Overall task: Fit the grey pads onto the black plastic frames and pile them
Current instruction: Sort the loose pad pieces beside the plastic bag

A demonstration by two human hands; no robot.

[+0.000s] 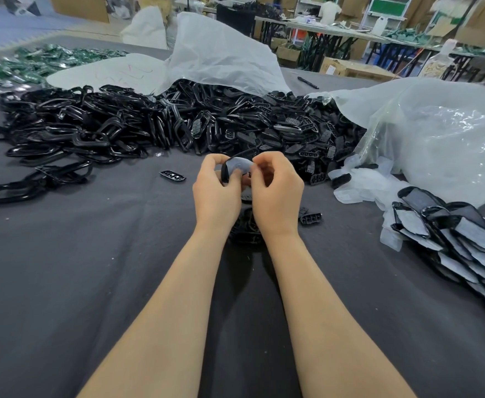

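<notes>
We see the left hand (216,193) curled around a black frame (224,173), the right hand (277,193) pinching the grey pad (239,165) on it; padded frames (451,234) lie piled at right.

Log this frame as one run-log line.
stage: fitting | left hand: grips black frame | right hand: pinches grey pad onto it | finished pile: right side

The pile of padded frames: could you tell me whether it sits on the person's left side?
No, the pile of padded frames lies on the table to the right of the right hand.
</notes>
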